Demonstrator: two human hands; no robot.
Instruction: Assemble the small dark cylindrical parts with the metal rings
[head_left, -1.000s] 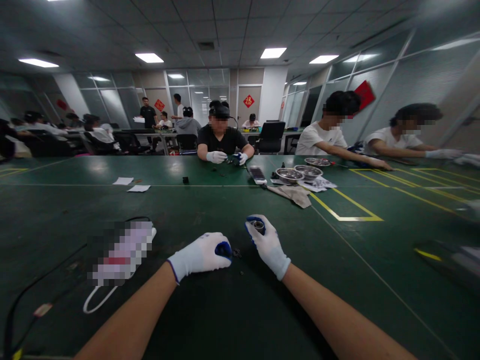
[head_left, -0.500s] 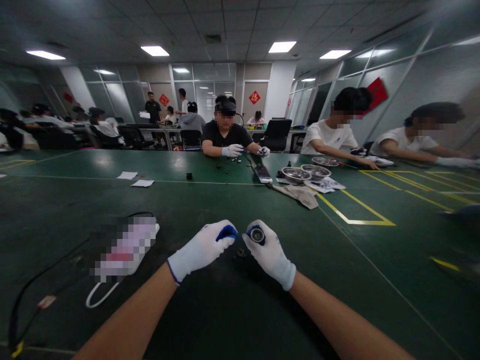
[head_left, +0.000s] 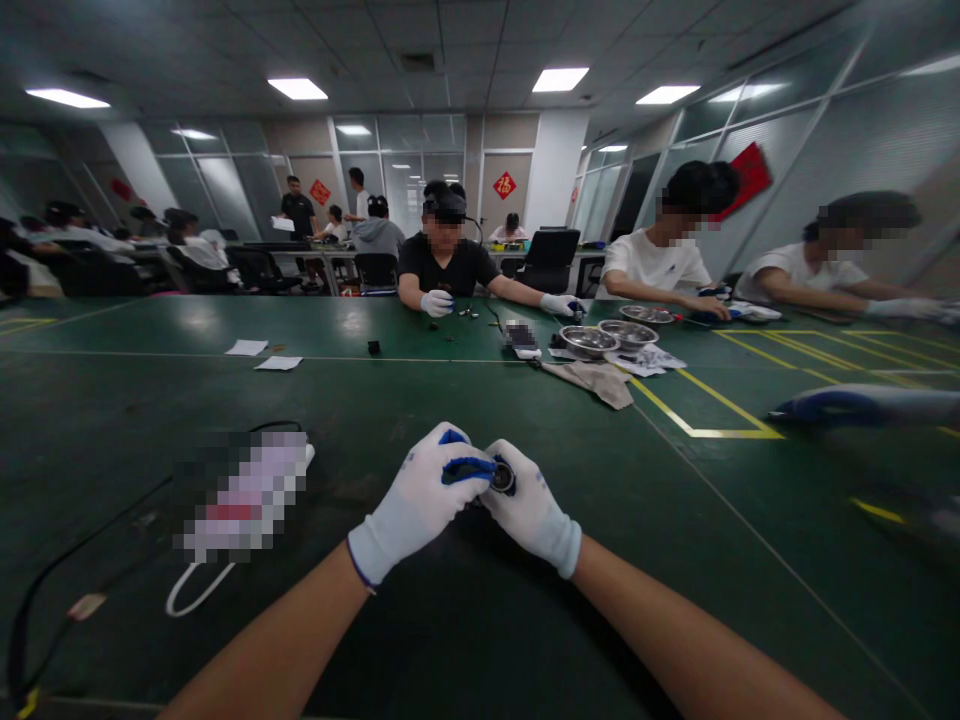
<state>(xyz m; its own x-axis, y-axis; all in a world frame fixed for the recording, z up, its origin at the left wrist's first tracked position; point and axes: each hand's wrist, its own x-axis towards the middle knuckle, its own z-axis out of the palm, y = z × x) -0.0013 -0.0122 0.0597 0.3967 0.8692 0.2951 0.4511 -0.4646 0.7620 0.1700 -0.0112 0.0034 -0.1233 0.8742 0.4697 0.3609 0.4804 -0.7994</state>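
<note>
My right hand, in a white glove with a blue palm, is closed around a dark cylindrical part. The round end of that part faces up and has a metallic rim. My left hand, gloved alike, has its thumb and fingertips pinched at the rim of this end. Whatever small piece sits between those fingertips, if any, is too small to make out. Both hands meet above the green table, and their fingers partly cover the spot beneath them.
To the left lies a blurred-out white power strip with a black cable. Across the table are metal bowls, a grey cloth and papers. A co-worker's gloved hand reaches in from the right; other people sit opposite.
My left hand has moved right, its fingertips coming onto the cylindrical part's end. My right hand still holds the part, slightly further left. A co-worker's hand has come in at right.
</note>
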